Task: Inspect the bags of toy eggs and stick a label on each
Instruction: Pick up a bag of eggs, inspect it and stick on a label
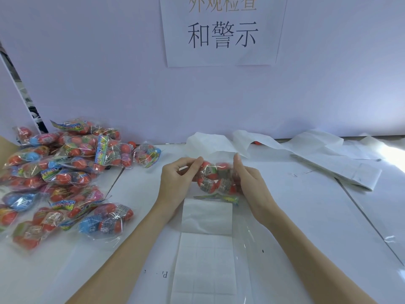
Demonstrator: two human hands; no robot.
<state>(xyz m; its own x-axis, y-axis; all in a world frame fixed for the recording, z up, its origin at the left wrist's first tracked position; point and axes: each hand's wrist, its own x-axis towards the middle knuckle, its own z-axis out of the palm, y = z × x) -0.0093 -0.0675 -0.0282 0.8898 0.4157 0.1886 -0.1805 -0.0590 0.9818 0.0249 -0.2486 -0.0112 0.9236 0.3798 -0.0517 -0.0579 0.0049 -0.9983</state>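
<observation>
- Head view cut off the label sheet at the bottom edge.
- Left hand and right hand pinched a blurred bag above the white table.
- More bags lay piled left.
- A paper sign, top cropped, hung on the wall.

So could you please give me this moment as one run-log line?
step: inspect | left hand: pinches bag of toy eggs | right hand: holds bag | label sheet: on table below | pile of bags: left
</observation>
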